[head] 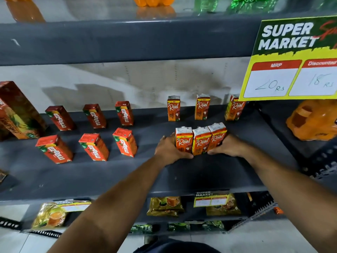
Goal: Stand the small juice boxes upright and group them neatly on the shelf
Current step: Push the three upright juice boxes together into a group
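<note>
From the head view, your left hand (168,150) and right hand (227,146) press in from either side on three Real juice boxes (201,140), fingers closed flat against the outer cartons, squeezing them into one upright row near the front edge of the shelf (200,172), right of its middle. These cartons look light and fairly stiff, but glossy, so I'd keep your hold low on the side faces; squeezing high could tip them. Three more Real boxes (202,106) stand apart along the back edge. Bare shelf lies between the rows, with the Maaza boxes (94,147) well to the left.
</note>
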Tool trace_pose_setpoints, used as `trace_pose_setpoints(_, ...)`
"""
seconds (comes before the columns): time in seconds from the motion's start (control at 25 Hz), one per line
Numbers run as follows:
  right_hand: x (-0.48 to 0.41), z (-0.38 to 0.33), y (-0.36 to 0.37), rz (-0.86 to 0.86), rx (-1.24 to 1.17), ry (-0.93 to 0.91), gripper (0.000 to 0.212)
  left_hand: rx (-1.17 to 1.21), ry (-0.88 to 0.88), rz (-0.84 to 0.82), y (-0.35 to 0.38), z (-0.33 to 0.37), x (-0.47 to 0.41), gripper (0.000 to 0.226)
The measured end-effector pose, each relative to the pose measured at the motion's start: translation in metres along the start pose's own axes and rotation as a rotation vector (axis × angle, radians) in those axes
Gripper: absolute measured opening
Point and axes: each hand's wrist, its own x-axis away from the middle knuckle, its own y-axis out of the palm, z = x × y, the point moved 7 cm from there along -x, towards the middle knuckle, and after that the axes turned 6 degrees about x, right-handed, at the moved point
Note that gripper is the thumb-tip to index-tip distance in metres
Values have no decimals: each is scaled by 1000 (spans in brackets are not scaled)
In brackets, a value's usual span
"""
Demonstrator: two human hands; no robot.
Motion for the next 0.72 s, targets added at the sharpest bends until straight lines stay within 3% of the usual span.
trace_pose_setpoints(0.24,17,5,7,91,-123,-65,71,69,49,74,14,1,21,69)
trace_pose_setpoints(0.44,44,2,12,136,-198,-118,58,85,107,43,21,10,27,71)
trace_pose_setpoints(0.72,78,10,12,143,-251,-105,53,120,139,54,36,18,55,54)
